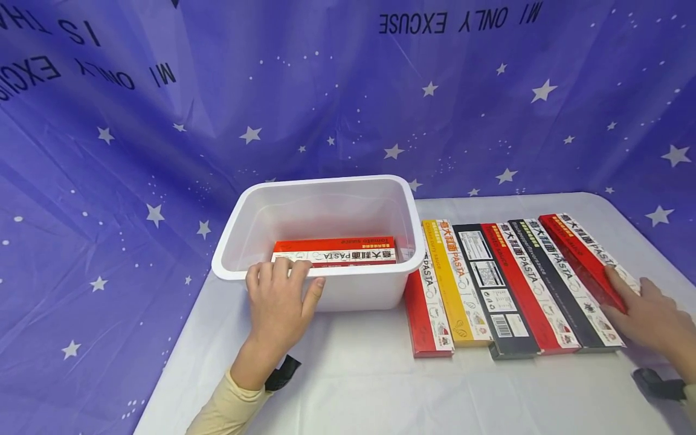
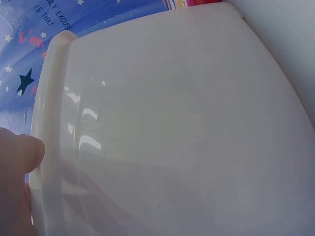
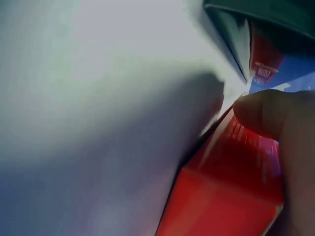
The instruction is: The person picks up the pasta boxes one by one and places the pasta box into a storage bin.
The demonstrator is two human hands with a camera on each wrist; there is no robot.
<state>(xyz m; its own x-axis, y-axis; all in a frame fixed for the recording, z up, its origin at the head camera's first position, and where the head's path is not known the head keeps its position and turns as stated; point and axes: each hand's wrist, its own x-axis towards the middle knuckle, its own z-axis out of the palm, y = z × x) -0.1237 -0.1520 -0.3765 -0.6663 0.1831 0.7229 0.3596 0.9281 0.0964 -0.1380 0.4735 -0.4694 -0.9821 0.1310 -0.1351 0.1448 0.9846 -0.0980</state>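
My left hand (image 1: 280, 308) grips the front rim of a white plastic bin (image 1: 353, 291), fingers hooked over the edge. Inside the bin lie red pasta boxes (image 1: 331, 245), partly hidden by the front wall. The left wrist view is filled by the bin's smooth outer wall (image 2: 172, 113). At the far right, my right hand (image 1: 649, 317) holds the near end of a red tomato sauce pasta box (image 1: 579, 251), the last in a row. In the right wrist view, the thumb (image 3: 258, 113) presses along the side of this red box (image 3: 221, 196).
Between bin and right hand lie a red box (image 1: 424, 323), a yellow curry box (image 1: 451, 284), a black box turned label-up (image 1: 497, 302), another red box (image 1: 527, 284) and a black pepper box (image 1: 565, 290). A purple starry cloth (image 1: 337, 103) hangs behind the white table (image 1: 348, 386).
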